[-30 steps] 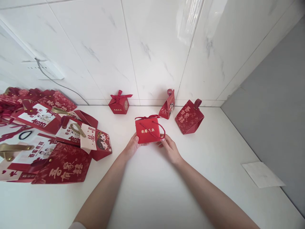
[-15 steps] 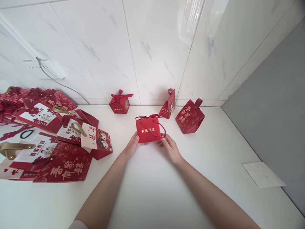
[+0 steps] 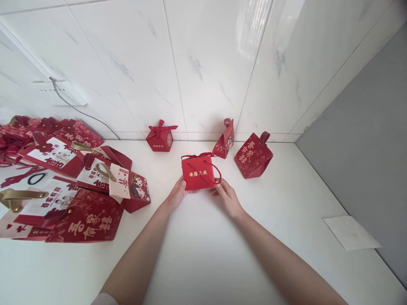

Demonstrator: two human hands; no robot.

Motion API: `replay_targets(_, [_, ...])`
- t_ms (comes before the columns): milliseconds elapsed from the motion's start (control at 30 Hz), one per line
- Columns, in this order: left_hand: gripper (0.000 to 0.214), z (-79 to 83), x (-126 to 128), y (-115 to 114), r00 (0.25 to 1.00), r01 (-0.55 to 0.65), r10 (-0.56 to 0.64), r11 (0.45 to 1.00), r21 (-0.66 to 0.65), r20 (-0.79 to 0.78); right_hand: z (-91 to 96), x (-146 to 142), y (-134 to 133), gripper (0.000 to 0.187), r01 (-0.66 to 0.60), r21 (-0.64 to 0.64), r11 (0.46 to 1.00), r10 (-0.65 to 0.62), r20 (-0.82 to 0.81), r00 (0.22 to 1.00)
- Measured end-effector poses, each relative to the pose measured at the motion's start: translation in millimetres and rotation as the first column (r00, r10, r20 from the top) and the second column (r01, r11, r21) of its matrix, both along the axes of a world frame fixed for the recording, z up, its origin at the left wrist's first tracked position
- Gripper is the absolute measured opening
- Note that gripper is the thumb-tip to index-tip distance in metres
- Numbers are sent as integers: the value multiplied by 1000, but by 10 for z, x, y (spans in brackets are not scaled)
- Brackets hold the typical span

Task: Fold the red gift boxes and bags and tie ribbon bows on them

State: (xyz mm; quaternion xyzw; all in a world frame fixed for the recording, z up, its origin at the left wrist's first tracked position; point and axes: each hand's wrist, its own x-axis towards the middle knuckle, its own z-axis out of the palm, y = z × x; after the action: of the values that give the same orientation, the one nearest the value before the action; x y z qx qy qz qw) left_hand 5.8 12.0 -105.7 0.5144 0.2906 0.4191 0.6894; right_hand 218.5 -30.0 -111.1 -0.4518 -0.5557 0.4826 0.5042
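Observation:
A small red gift box [image 3: 197,173] with gold characters and a red cord handle stands upright on the white table [image 3: 197,254], near the middle. My left hand [image 3: 176,196] grips its lower left corner, thumb on the front face. Pinched on the lower right corner is my right hand [image 3: 226,197], its fingertips beside the cord loop. Both hands rest low on the tabletop.
Three folded red boxes stand by the wall: one with a bow [image 3: 159,138], a narrow one [image 3: 224,143] and a tilted one [image 3: 252,156]. A heap of flat red box blanks [image 3: 73,186] covers the left. A white sheet [image 3: 351,232] lies right. A cable [image 3: 79,111] runs along the tiles.
The box and both hands have stayed almost still; the view has shifted very slightly.

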Motion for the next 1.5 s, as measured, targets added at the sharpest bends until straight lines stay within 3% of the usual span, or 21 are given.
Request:
replay_targets(300, [64, 27, 15, -14, 1000, -12, 12, 1000, -22, -7, 19, -1, 4, 41, 5, -9, 1000, -5, -11, 1000])
replay_targets(600, [58, 48, 80, -58, 996, -40, 51, 989, 139, -76, 63, 30, 10, 35, 92, -52, 994, -99, -154, 983])
replay_targets(733, [46, 79, 91, -70, 997, -58, 61, 996, 63, -42, 41, 25, 32, 29, 204, -48, 978, -209, -268, 940])
replay_targets(867, [48, 96, 111, -56, 985, -166, 167, 986, 22, -39, 38, -4, 30, 39, 186, -30, 982, -186, -327, 927])
replay_targets(1000, [50, 66, 97, -35, 985, -170, 169, 985, 30, 35, 57, -23, 0, 39, 181, 38, 983, -161, -301, 940])
replay_targets(1167, [78, 13, 103, -40, 977, -189, 184, 981, 42, 104, 154, -30, -100, 32, 132, 139, 981, -113, -143, 983])
replay_targets(1300, [76, 12, 152, -45, 953, -289, 290, 957, -33, 84, 217, -40, -164, 31, 37, 219, 975, -29, -40, 999])
replay_targets(1400, [62, 78, 147, -37, 923, -335, 358, 928, -163, 139, 205, -40, -158, 29, 63, 197, 978, -60, -24, 998])
replay_targets(1500, [78, 197, 74, -20, 939, -201, 276, 925, -322, 206, 156, -31, -120, 27, 107, 113, 988, -103, -41, 994])
